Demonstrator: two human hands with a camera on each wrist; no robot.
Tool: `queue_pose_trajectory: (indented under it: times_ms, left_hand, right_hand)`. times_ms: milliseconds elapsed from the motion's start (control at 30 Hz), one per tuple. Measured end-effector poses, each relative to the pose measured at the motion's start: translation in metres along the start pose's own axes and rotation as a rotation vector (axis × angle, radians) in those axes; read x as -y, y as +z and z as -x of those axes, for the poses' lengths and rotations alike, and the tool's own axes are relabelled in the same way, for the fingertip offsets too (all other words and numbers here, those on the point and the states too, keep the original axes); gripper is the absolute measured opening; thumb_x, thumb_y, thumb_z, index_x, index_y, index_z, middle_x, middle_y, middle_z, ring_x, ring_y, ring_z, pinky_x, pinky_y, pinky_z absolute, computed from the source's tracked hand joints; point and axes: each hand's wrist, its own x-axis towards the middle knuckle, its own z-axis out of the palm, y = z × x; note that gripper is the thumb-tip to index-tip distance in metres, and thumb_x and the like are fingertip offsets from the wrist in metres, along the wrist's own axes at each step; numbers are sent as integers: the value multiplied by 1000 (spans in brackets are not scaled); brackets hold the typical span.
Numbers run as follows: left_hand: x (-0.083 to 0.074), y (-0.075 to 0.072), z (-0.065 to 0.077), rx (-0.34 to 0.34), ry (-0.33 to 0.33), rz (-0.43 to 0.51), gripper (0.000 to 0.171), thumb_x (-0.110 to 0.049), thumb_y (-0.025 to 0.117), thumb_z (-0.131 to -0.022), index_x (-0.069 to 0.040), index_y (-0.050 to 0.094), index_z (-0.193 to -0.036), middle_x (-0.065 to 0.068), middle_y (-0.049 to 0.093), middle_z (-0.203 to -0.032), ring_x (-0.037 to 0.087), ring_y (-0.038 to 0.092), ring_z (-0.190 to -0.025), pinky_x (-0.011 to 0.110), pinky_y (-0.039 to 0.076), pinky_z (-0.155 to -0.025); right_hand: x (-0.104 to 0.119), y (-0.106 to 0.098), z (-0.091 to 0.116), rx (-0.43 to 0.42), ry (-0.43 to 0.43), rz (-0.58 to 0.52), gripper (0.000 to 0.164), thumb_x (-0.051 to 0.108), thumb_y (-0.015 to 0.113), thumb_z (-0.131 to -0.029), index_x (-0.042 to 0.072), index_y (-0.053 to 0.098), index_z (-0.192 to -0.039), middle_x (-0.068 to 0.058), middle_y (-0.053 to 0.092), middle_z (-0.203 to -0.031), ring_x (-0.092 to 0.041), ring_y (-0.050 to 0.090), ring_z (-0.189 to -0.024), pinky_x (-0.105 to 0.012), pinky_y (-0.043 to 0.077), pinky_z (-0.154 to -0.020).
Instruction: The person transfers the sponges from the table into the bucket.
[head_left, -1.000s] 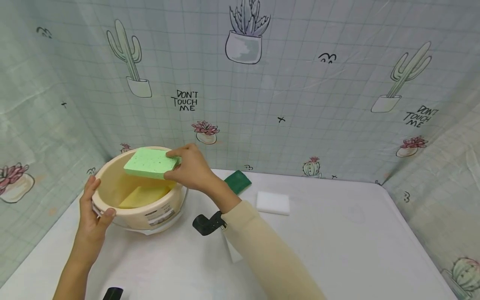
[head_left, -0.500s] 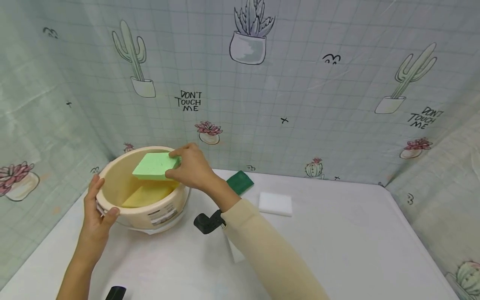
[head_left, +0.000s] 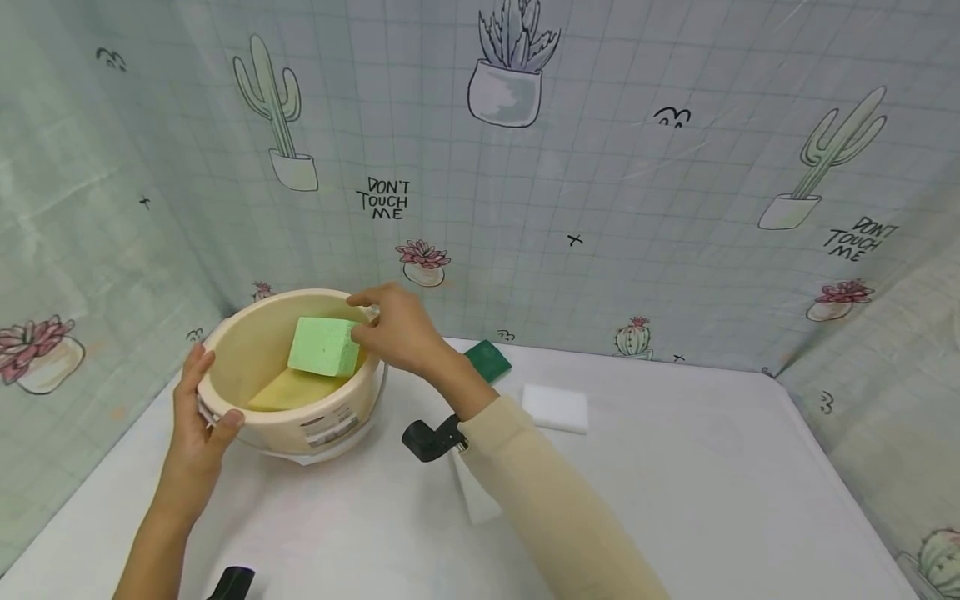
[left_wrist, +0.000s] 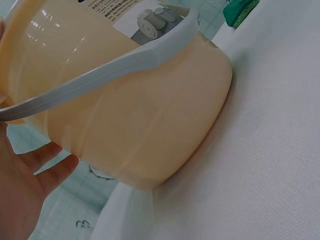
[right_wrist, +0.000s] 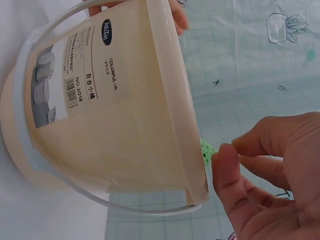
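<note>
A cream bucket (head_left: 258, 437) with a grey handle (left_wrist: 120, 72) stands at the left of the table. My left hand (head_left: 197, 425) grips its rim on the left, thumb toward the front. Inside lies a yellow sponge (head_left: 288, 392). A light green sponge (head_left: 318, 346) is tilted in the bucket's mouth above the yellow one. My right hand (head_left: 401, 329) is over the right rim, thumb and index finger parted beside the green sponge. From the right wrist view, only a corner of the green sponge (right_wrist: 206, 151) shows past the rim, and the fingertips look apart from it.
Right of the bucket lies a dark green scouring pad (head_left: 489, 361). A white block (head_left: 555, 408) is beside it, and another white piece (head_left: 474, 496) is partly under the right sleeve. A printed curtain (head_left: 600, 183) rises behind the table (head_left: 675, 483).
The green sponge has gone from flat in my right fingers to tilted down inside the bucket. My right fingers have parted from it. The left hand keeps its place on the rim.
</note>
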Motion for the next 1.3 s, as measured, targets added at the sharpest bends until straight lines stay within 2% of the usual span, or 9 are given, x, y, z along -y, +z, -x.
queue_pose_trajectory:
  times_ms: [133,233,567,967,1100,1300]
  left_hand:
    - [-1,0,-1,-3,-5,7,67,-9,52,-96,-16,15,-152,1,-4,-159,18,-2,-144,14,13,-108]
    - [-2,1,-1,-3,-17,22,67,-9,52,-96,-18,16,-152,0,-5,-159,17,-3,-144,14,13,-108]
    - [-4,2,-3,5,-15,47,68,-8,53,-96,-17,16,-152,0,-5,-158,19,-2,-144,13,16,-106]
    - [-2,1,0,10,-10,123,69,-6,54,-95,-16,16,-152,1,-6,-158,18,-5,-144,14,12,-108]
    - [-3,1,-1,12,-14,73,69,-7,53,-96,-17,15,-152,1,-6,-158,17,-4,-144,14,12,-108]
    - [-4,1,0,9,-18,9,67,-10,51,-97,-18,14,-152,1,-5,-159,15,-5,-143,14,11,-108]
  right_hand:
    - [-1,-1,1,38,-43,12,43,3,63,-84,7,62,-126,-8,53,-127,-11,59,-89,-16,50,-62]
    - [-2,-3,3,43,-40,-10,43,3,63,-85,8,61,-127,-8,50,-129,-10,57,-87,-18,50,-61]
    - [-22,-26,19,-51,-24,-102,43,5,62,-86,15,62,-127,0,52,-131,-8,60,-86,-25,52,-63]
    - [-57,-46,53,-118,-43,-119,41,8,62,-88,15,60,-128,3,60,-123,-10,60,-88,-27,51,-66]
    - [-72,-51,67,-152,-36,-140,40,7,64,-88,13,61,-127,2,61,-119,-11,61,-87,-28,51,-75]
    - [-98,-49,79,-164,-11,-137,39,8,66,-88,11,62,-126,0,60,-119,-13,60,-91,-30,50,-80]
